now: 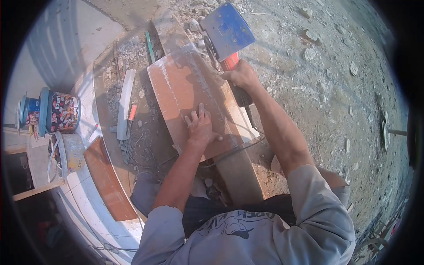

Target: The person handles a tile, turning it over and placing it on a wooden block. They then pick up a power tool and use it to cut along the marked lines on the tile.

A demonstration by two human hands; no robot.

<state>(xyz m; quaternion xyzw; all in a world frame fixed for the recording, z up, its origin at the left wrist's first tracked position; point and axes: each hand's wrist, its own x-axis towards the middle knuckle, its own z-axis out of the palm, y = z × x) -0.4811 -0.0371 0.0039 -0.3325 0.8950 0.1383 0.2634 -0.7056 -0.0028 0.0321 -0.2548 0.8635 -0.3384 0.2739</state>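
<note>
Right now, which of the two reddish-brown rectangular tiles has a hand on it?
The central reddish-brown tile, beneath the left hand; the other reddish-brown tile, on the white surface at lower left, has no hand on it.

Just one head cam here, worn by the person and looking forward and pretty steeply down. Left hand (203,128) lands near mid-frame, right hand (242,76) above it and off to the right. It's close in: the shirt (265,238) fills the bottom, nearer the lens than the hands, and ground (327,84) spreads out beyond the right hand. Super wide fisheye-type view, everything bends and the corners go black.
</note>
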